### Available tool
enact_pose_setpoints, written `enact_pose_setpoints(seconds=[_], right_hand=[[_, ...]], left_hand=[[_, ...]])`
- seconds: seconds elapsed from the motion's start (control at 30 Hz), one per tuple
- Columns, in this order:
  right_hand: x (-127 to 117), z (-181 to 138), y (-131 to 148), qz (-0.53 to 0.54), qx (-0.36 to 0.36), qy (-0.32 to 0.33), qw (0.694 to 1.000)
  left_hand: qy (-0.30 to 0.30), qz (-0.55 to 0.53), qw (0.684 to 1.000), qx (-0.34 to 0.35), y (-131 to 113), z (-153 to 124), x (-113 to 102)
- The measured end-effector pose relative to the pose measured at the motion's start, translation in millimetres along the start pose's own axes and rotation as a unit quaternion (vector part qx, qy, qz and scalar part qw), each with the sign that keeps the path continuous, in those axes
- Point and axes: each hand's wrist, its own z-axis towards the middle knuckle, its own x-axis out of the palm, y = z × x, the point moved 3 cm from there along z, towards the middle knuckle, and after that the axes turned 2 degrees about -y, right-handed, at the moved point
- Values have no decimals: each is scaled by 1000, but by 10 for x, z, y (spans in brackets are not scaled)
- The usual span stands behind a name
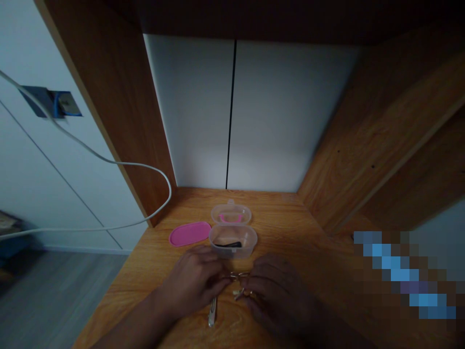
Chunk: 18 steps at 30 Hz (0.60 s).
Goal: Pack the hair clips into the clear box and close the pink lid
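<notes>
Both my hands rest on the wooden desk (298,228), close together near its front. My left hand (194,283) has its fingers curled and pinches a small metal ring or clip (236,276). My right hand (276,288) is curled too, its fingertips on small metal pieces (240,293). A long silver hair clip (212,311) lies on the desk under my left hand. Just beyond my fingers stands a clear plastic box (233,241) with a dark clip inside. Behind it is a second clear box (231,214) holding something pink.
A pink oval lid (190,233) lies left of the boxes. Wooden side panels (119,106) wall in the desk, with a white back panel (254,116). A white cable (109,160) hangs from a wall socket (54,103) at the left. A blurred patch covers the right front.
</notes>
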Motion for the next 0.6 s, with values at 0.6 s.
enact_pose_setpoints(seconds=[0.6], right_hand=[[84,-60,-215,146,138,-158,967]], left_hand=[[-226,-376,885,-159,3,7,-1]])
